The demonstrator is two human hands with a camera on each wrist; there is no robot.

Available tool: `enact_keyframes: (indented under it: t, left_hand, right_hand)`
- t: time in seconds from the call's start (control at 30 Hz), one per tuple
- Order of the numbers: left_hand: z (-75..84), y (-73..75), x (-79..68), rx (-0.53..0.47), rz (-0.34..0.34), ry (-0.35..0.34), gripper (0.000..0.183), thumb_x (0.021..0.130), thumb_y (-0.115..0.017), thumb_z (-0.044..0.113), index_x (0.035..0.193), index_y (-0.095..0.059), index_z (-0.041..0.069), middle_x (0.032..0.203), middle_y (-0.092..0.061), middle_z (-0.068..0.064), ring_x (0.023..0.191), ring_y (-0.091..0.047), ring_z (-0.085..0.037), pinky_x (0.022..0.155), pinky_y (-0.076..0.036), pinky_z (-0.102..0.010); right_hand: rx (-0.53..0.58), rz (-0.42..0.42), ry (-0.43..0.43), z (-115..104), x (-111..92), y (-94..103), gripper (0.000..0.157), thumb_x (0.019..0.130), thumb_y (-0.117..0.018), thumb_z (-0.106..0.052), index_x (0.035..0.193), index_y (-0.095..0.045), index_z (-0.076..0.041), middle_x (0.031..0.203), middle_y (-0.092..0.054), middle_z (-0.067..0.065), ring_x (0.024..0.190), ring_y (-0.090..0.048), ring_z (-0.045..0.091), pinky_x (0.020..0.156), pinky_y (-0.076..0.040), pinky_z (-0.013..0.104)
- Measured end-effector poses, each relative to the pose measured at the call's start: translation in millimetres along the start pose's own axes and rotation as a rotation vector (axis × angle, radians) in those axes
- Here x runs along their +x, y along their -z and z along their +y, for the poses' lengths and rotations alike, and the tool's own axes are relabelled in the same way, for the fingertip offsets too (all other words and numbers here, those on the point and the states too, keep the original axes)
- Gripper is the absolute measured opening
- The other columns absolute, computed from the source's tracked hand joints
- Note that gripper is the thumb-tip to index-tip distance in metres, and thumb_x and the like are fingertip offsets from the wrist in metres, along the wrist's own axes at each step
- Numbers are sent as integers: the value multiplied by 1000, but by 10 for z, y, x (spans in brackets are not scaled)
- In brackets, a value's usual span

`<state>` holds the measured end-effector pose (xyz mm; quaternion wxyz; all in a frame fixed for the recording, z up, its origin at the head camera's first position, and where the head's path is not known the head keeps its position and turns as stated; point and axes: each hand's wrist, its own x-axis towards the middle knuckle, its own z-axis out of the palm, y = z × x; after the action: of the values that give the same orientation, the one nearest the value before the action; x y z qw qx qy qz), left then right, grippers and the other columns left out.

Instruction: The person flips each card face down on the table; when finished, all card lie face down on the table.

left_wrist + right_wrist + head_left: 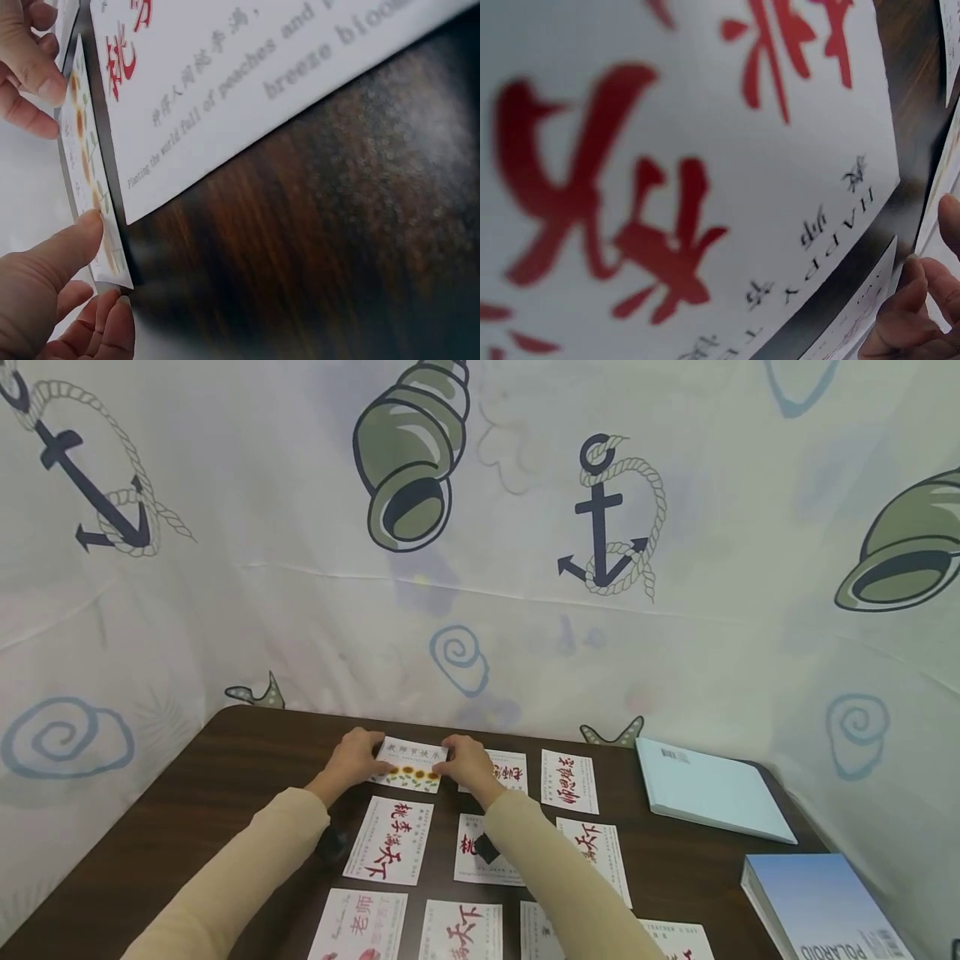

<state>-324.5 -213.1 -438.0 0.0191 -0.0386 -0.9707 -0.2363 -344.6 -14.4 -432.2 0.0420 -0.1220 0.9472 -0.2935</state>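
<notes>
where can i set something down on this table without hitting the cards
The table's widest bare patch lies between its left edge and the left sleeve. Another separates the right-hand cards from the pale blue book and POLAROID book. The middle is crowded: narrow gaps between cards, with left hand and right hand holding the sunflower card.

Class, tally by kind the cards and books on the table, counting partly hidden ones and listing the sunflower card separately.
Sunflower card: 1
Other cards: 9
Books: 2
Total: 12
</notes>
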Motion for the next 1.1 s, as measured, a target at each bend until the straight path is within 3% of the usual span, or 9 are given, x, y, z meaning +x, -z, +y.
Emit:
enact_keyframes:
  t: [0.13,0.23,0.5,0.73,0.87,0.97,1.1]
  left_hand:
    - [37,-9,-12,1,2,4,56,77,-77,20,121,-57,-9,112,-53,-26,102,-52,-36,87,-45,-50]
    - [65,-4,-12,-8,-3,16,54,77,-77,19,119,-58,-9,112,-53,-26,102,-52,-36,88,-44,-51]
    - [99,27,10,-65,-5,68,55,77,-76,16,122,-55,-7,114,-53,-26,101,-52,-36,88,-44,-51]
    - [53,42,10,-242,137,180,24,82,-69,12,100,-60,1,92,-63,-14,83,-57,-26,71,-44,-40]
    - [41,96,18,-251,122,190,18,83,-66,14,96,-61,2,88,-63,-11,80,-56,-24,69,-41,-38]
    - [46,161,27,-260,92,184,19,81,-66,14,95,-62,2,89,-64,-13,81,-57,-26,70,-41,-39]
    - [75,244,40,-276,50,195,19,81,-65,15,95,-61,2,90,-64,-13,79,-56,-25,67,-40,-36]
  right_hand:
    - [-74,-7,-39,-24,3,7,45,78,-77,-26,117,-61,-13,111,-64,4,92,-60,21,66,-47,31]
    - [-93,-26,-43,-41,13,42,43,77,-78,-26,113,-58,-11,111,-61,6,96,-58,22,70,-47,34]
    - [-69,-47,-31,-42,41,70,41,78,-77,-25,106,-50,-10,99,-55,6,83,-53,21,73,-44,35]
    - [-103,-41,-19,-22,40,3,41,79,-75,-31,106,-49,-13,88,-56,2,75,-53,17,63,-42,30]
    - [-117,-1,57,-40,-14,-85,37,81,-74,-27,106,-54,-10,83,-56,1,69,-51,14,58,-41,28]
    - [-27,7,149,-114,-72,-163,30,82,-73,-20,105,-60,-7,80,-58,2,65,-49,11,57,-40,24]
    - [203,-45,211,-273,-148,-243,28,83,-72,-19,104,-65,-2,77,-61,3,63,-46,6,56,-39,19]
